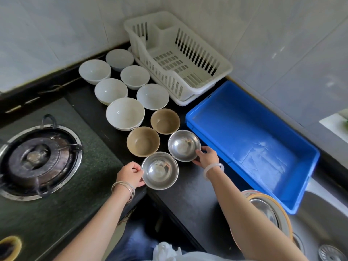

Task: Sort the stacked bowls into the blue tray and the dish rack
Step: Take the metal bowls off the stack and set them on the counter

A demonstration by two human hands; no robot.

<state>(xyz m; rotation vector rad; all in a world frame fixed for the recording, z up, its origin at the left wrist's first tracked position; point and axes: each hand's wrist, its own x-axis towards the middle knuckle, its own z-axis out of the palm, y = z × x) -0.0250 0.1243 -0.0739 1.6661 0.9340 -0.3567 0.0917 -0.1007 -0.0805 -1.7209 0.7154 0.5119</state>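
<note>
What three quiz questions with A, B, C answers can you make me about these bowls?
1. Where is the blue tray?
A) on the stove
B) right of the steel bowls
C) inside the dish rack

2. How many brown bowls are there?
A) two
B) four
C) six

3. What are the left hand and right hand doing?
A) lying flat on the stove
B) reaching into the tray
C) each holding a steel bowl

Answers:
1 B: the tray lies to the right of both steel bowls.
2 A: only two bowls are brown.
3 C: the left hand grips the nearer steel bowl's rim and the right hand grips the farther one's.
</note>
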